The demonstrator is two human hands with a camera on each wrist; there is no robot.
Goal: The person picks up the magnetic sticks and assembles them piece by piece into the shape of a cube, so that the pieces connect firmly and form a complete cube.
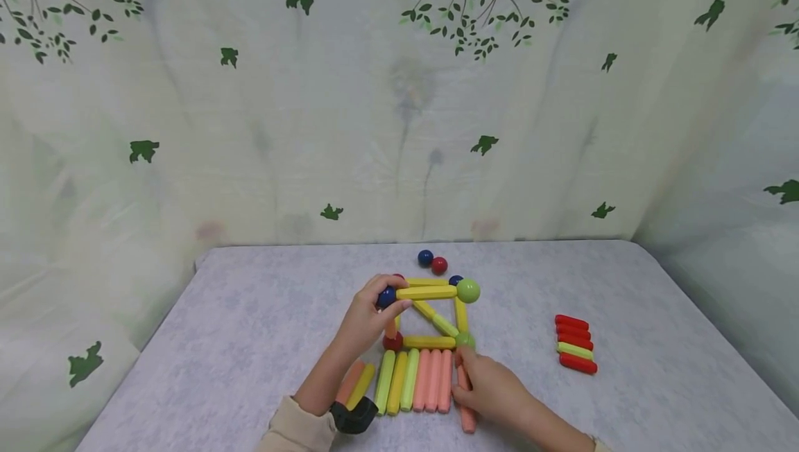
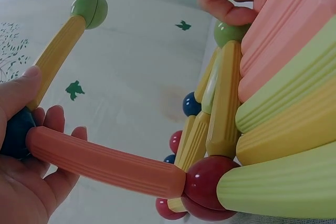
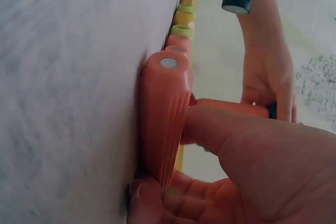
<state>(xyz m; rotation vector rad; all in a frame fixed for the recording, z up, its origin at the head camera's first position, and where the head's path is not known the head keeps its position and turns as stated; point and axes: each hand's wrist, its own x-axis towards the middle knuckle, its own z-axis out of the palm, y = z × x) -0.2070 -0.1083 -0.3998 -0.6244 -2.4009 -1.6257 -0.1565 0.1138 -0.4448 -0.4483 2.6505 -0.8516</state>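
Note:
My left hand (image 1: 362, 317) holds a dark blue ball (image 1: 386, 297) between thumb and fingers. From that ball a yellow stick (image 1: 427, 292) reaches right to a light green ball (image 1: 468, 291). An orange stick (image 2: 110, 163) runs down from it to a red ball (image 2: 210, 182) at the frame's near left corner. On the table, yellow sticks form a square frame with a diagonal; a green ball (image 1: 465, 340) marks its near right corner. Beside that corner my right hand (image 1: 496, 386) grips a salmon stick (image 3: 165, 103), which lies along the table surface.
Several green, yellow and salmon sticks (image 1: 412, 383) lie in a row before the frame. Two more sticks (image 1: 362, 386) are partly hidden by the left wrist's black camera (image 1: 354, 416). Loose blue (image 1: 425, 258) and red (image 1: 440, 265) balls sit behind. Red sticks (image 1: 577, 363) and a green one lie right.

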